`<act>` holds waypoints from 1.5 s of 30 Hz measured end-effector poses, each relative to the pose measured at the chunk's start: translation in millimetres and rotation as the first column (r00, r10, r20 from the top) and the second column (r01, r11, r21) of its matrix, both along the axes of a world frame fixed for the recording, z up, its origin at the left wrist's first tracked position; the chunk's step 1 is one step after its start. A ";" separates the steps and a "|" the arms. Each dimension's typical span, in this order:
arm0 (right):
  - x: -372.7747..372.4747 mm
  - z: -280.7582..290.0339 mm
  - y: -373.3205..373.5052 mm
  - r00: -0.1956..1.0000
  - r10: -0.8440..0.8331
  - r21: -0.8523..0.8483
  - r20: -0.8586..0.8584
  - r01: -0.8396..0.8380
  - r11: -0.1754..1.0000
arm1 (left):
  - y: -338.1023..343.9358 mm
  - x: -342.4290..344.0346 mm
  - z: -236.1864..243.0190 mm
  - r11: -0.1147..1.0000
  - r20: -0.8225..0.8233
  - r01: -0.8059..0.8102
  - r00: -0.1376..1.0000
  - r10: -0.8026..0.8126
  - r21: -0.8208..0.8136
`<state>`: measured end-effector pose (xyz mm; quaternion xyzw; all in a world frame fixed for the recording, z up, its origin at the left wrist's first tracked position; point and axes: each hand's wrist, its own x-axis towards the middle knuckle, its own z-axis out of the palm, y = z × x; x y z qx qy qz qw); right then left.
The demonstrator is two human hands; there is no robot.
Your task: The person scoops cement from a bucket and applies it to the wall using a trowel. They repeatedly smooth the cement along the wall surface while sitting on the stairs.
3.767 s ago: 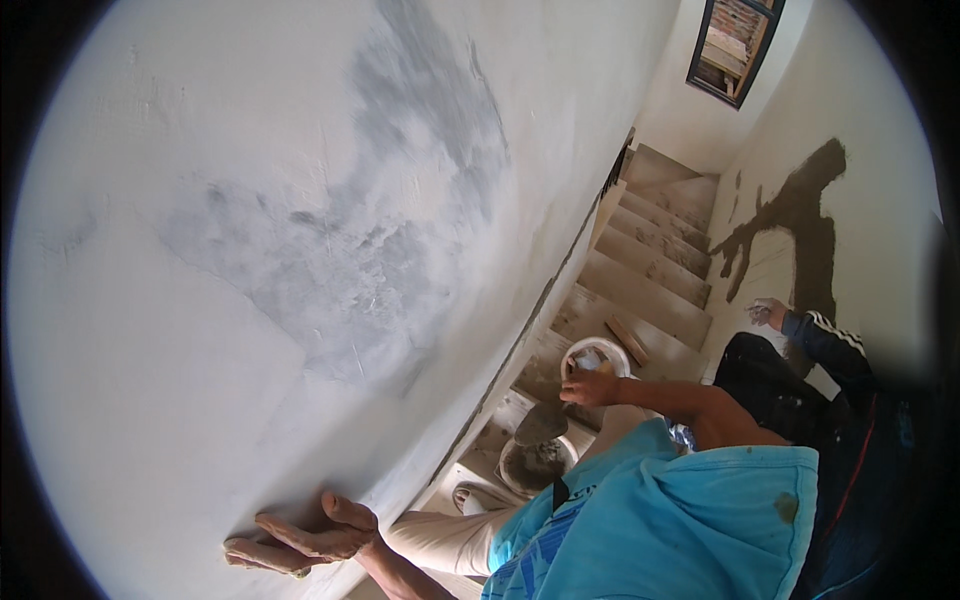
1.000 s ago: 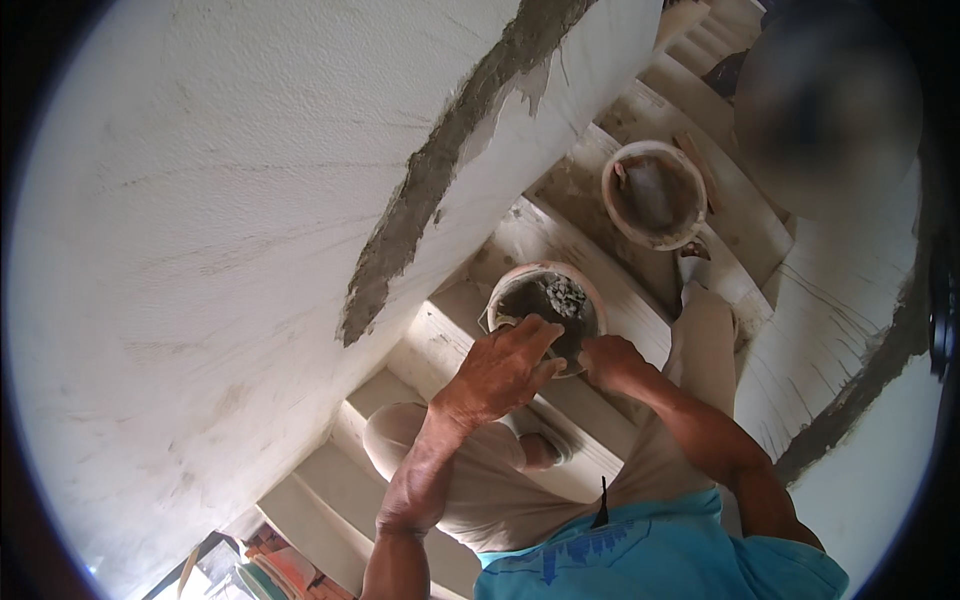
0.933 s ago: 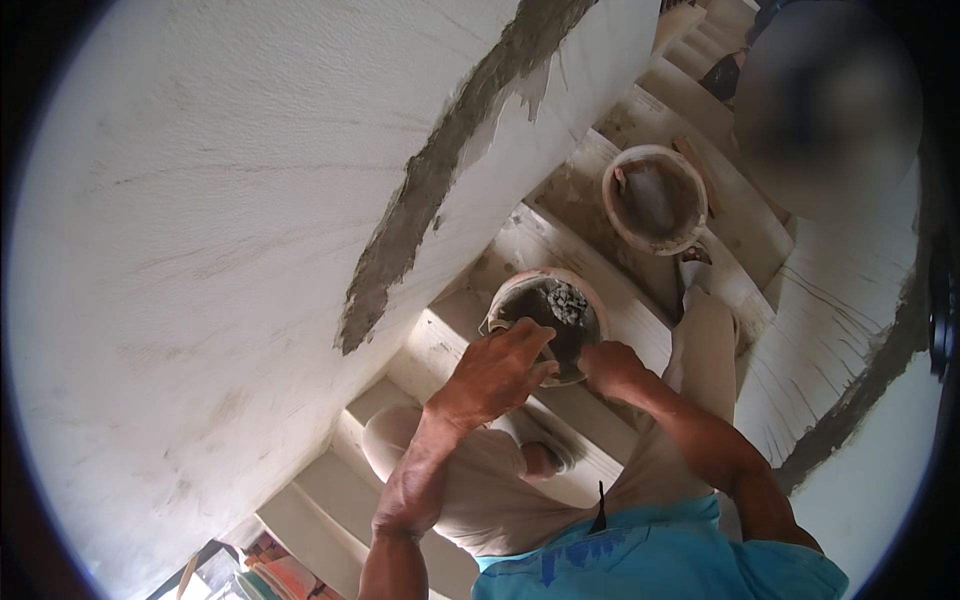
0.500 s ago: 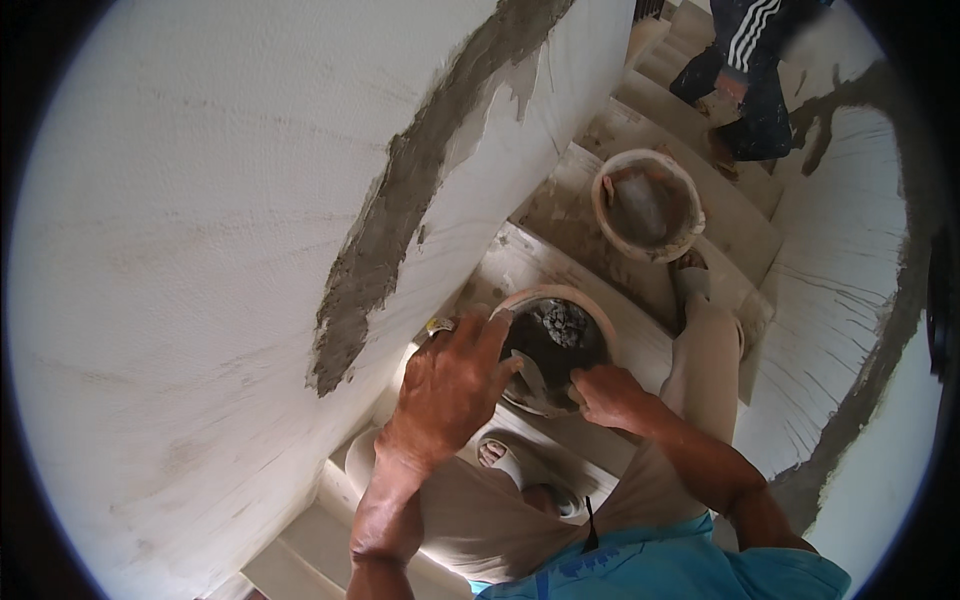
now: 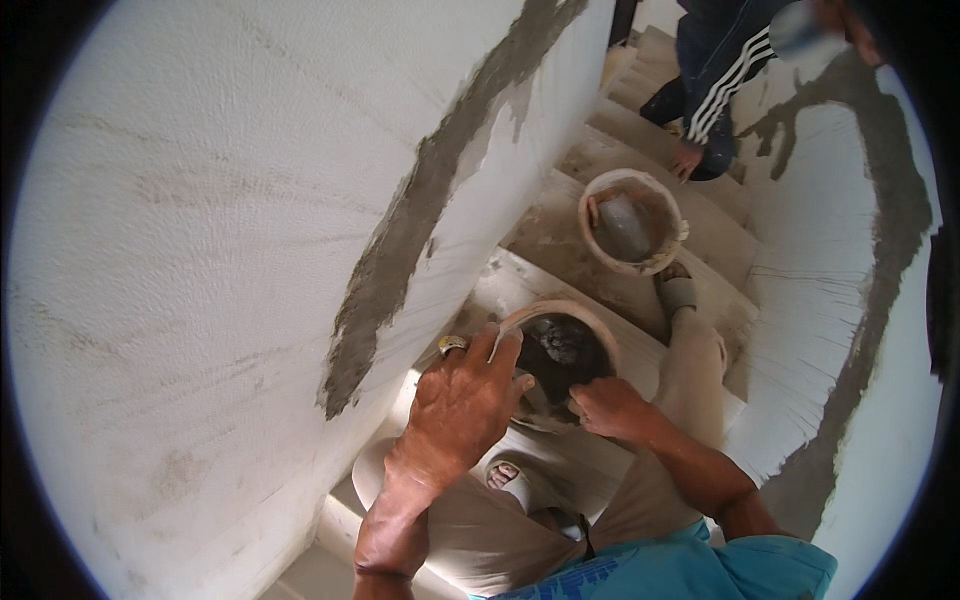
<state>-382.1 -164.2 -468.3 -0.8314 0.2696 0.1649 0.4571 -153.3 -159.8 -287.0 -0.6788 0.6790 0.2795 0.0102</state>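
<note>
A round bucket (image 5: 607, 341) with a pale reddish rim stands on a stair tread, holding dark wet mortar (image 5: 548, 347) with a grey lump in it. My left hand (image 5: 462, 405) is over the bucket's left side, a ring on one finger, fingers stretched and thumb apart. Whether it touches the rim I cannot tell. At the near right rim, my right hand (image 5: 612, 408) is closed around what looks like a trowel's handle, mostly hidden by the fingers. The pale trowel blade (image 5: 537, 398) shows partly between both hands, low in the bucket.
A second bucket (image 5: 592, 240) with grey material stands on a step farther up, near my right foot (image 5: 678, 292). White walls with grey mortar bands (image 5: 400, 235) flank the stairs (image 5: 560, 225). Beyond, another person (image 5: 715, 90) in dark striped clothing bends over the upper steps.
The view has shifted slightly. My hands stay at the near bucket, and less of the trowel blade shows. The other person's arm now reaches down toward the far bucket.
</note>
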 end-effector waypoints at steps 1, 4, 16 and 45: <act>0.6 -1.7 -1.3 1.000 0.000 -0.006 0.007 0.000 1.000 | -2.1 -1.1 1.0 1.000 -0.024 -0.006 1.000 0.006 -0.010; 1.2 -25.8 6.9 0.999 0.023 -0.027 -0.035 -0.024 0.999 | -12.7 -4.3 -4.9 1.000 -0.096 0.011 0.995 -0.014 -0.027; 12.9 -15.7 29.0 0.979 -0.173 -0.023 -0.112 0.172 0.985 | -16.9 -2.9 -23.1 0.973 -0.099 0.072 0.990 -0.096 -0.218; 10.6 -47.8 19.6 0.902 -0.347 -0.314 -0.255 0.262 0.913 | 10.2 39.5 -14.2 0.494 -0.247 -0.188 0.967 -0.056 -0.849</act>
